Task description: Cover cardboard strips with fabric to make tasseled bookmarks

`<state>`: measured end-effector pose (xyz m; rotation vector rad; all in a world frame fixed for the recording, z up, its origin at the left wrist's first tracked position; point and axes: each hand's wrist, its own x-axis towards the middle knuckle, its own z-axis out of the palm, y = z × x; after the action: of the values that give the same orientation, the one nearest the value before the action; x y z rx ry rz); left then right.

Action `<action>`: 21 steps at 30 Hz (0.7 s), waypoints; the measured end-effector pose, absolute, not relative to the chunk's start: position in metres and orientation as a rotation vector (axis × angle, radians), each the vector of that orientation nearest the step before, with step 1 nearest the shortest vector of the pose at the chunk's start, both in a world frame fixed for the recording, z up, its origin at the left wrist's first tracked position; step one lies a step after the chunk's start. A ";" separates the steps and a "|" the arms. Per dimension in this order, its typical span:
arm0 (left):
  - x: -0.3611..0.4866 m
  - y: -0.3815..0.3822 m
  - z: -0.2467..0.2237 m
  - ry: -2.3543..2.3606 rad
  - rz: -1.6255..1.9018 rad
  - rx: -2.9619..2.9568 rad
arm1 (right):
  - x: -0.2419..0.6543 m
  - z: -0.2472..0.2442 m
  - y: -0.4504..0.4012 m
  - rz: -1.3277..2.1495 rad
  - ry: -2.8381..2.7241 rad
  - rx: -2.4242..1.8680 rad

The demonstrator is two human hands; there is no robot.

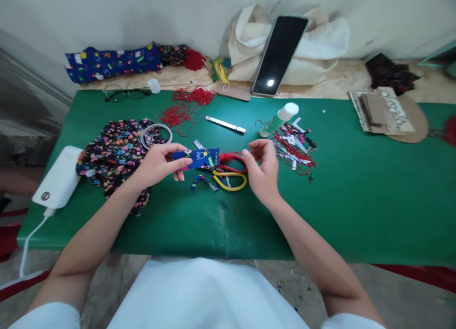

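My left hand [162, 164] is closed on a small flat strip covered in blue patterned fabric [204, 158], pinched between thumb and fingers. Red strings [230, 156] run out from the strip's right end. At their far end is my right hand [262, 170], thumb and fingers curled together round the string tips; the exact grip is partly hidden. Beneath the strip lie scissors with one red and one yellow handle [230, 182], blades mostly covered. A narrow blue fabric scrap [201, 181] rests beside them. Left of my left hand, a roll of tape [143, 138] sits on black floral cloth [117, 151].
On the green tabletop [338, 210] are a utility knife [225, 124], a standing glue stick [280, 120], a scrap pile [294, 146], red string [185, 106] and a white power bank [59, 177]. A phone [280, 56] leans on a cloth bag [320, 44]; cardboard pieces [409, 117] lie right.
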<state>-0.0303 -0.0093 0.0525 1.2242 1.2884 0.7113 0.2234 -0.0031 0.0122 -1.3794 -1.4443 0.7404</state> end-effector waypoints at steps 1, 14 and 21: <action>-0.028 -0.010 0.052 1.278 0.697 1.213 | 0.224 0.016 -0.005 0.597 -1.605 -1.363; 0.001 -0.003 0.049 1.037 0.743 1.132 | 0.218 0.022 -0.015 0.923 -1.767 -1.137; 0.002 0.036 0.049 1.017 0.631 1.032 | 0.232 0.015 -0.002 0.248 -1.924 -1.095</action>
<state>0.0024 0.0357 0.0486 1.0316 1.0167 0.6306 0.2319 -0.0023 0.0151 -1.0946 -1.9239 0.2479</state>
